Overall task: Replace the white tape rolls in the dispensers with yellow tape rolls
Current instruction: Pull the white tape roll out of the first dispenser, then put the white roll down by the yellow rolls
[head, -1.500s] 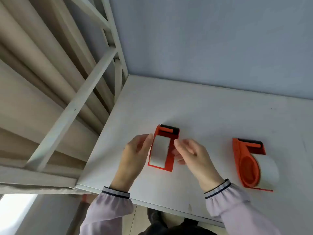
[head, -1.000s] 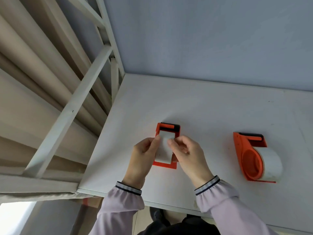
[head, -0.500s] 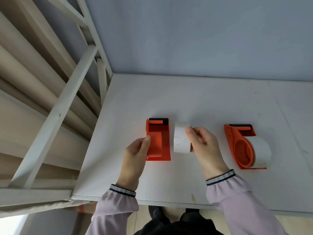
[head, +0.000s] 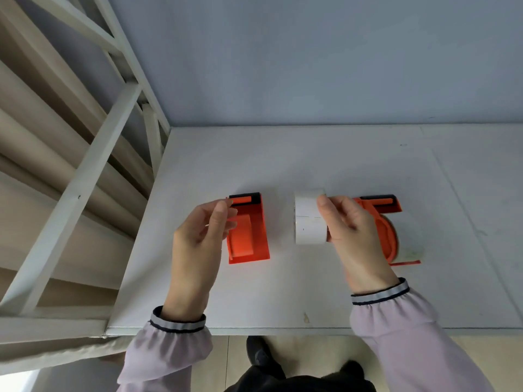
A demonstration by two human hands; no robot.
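Head view:
- The right hand (head: 353,236) grips a white tape roll (head: 309,219), thumb on top and fingers around its right end, over the middle of the white desk (head: 311,159).
- The left hand (head: 198,239) touches the left side of the empty orange dispenser (head: 252,239), its fingers loosely curled and holding nothing that I can make out.
- A second orange dispenser (head: 387,222), partly behind the right hand, lies toward the desk's right edge with another white roll (head: 407,247) still loaded.
- A white metal frame (head: 85,171) stands beside the desk's left edge.
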